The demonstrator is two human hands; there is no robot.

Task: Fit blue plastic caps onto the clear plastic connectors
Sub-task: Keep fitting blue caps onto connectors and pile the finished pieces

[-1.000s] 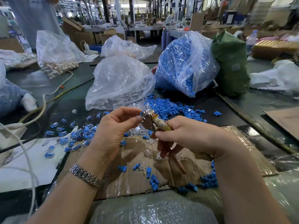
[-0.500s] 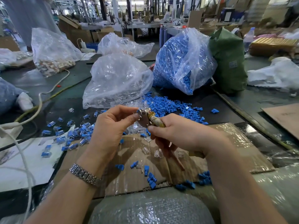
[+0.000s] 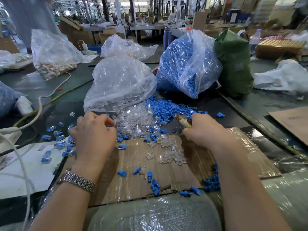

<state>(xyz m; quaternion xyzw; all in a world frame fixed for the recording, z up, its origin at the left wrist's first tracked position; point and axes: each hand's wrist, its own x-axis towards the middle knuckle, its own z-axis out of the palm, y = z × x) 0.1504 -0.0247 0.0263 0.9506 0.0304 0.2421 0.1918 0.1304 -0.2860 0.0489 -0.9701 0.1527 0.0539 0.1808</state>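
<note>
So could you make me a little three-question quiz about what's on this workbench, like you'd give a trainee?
1. True or false: the big bag of blue caps stands to the right of the bag of clear connectors.
2. Which of the hands grips the pliers? A) left hand B) right hand C) neither
3. Fill in: the loose clear connectors between the hands lie on a sheet of ____.

Key: 1 true; 2 B; 3 cardboard.
</note>
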